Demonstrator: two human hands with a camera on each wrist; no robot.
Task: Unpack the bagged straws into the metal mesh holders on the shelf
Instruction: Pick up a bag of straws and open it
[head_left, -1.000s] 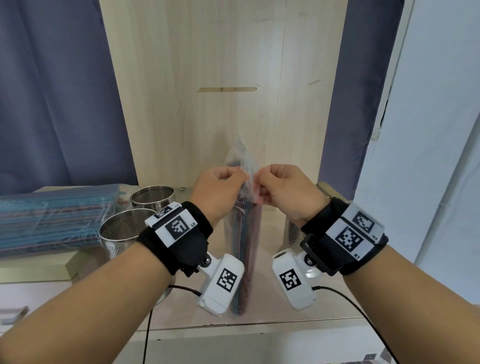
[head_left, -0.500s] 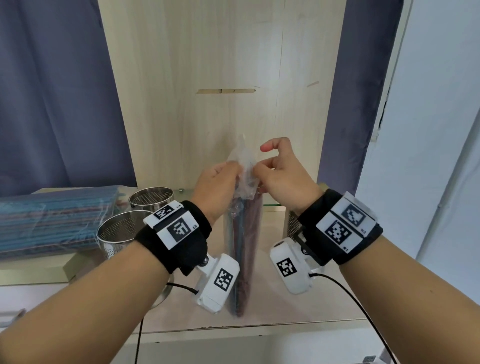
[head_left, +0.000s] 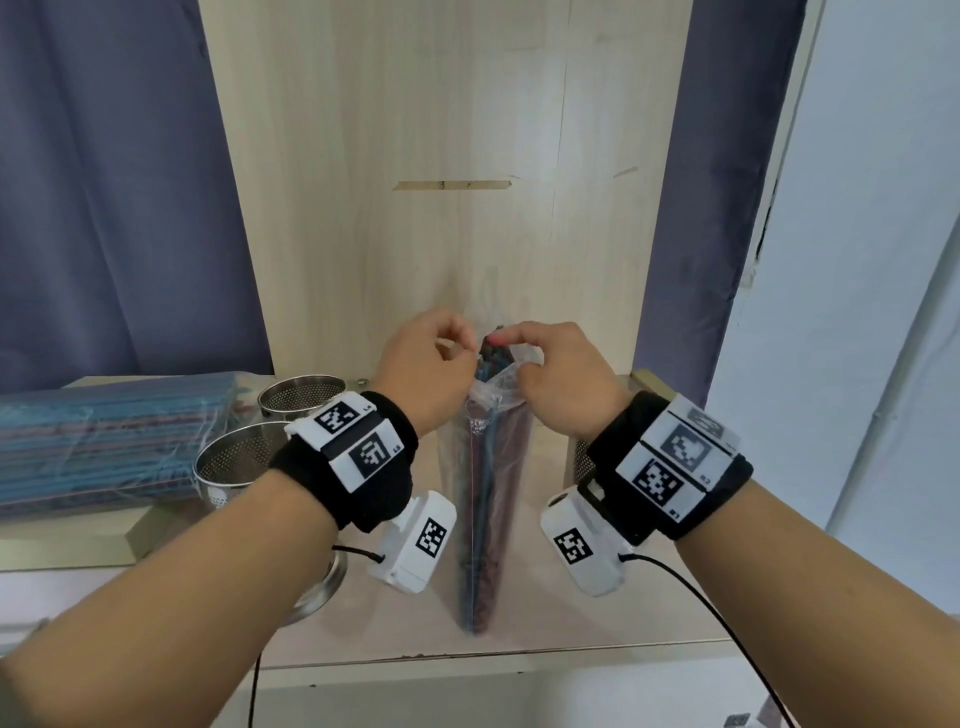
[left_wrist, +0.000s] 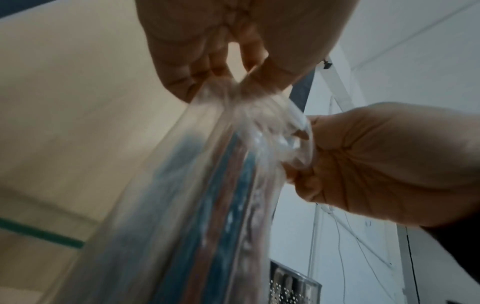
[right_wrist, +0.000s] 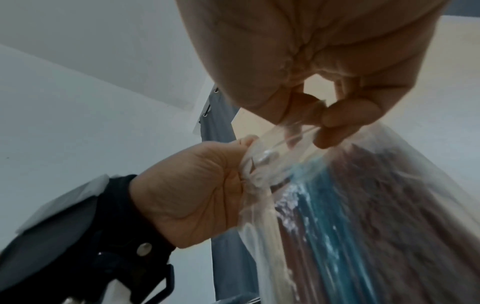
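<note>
A clear plastic bag of dark red and blue straws (head_left: 488, 499) stands upright on the wooden shelf (head_left: 571, 623), in the middle. My left hand (head_left: 465, 352) pinches the left side of the bag's top. My right hand (head_left: 514, 358) pinches the right side, and the plastic is spread between them. Straw tips (head_left: 493, 349) poke up out of the opening. In the left wrist view my left fingers (left_wrist: 221, 76) bunch the film of the bag (left_wrist: 197, 205). The right wrist view shows my right fingers (right_wrist: 337, 117) nipping the bag (right_wrist: 350, 205).
Two round metal mesh holders (head_left: 301, 395) (head_left: 234, 462) stand left of the bag, and another mesh holder (head_left: 584, 460) is half hidden behind my right wrist. A second sealed pack of blue straws (head_left: 104, 441) lies flat at the far left. A wooden back panel rises behind.
The bag's crumpled top has been pulled apart and down, so straw tips now stick out above it. My right forefinger, raised half a second ago, is back on the plastic.
</note>
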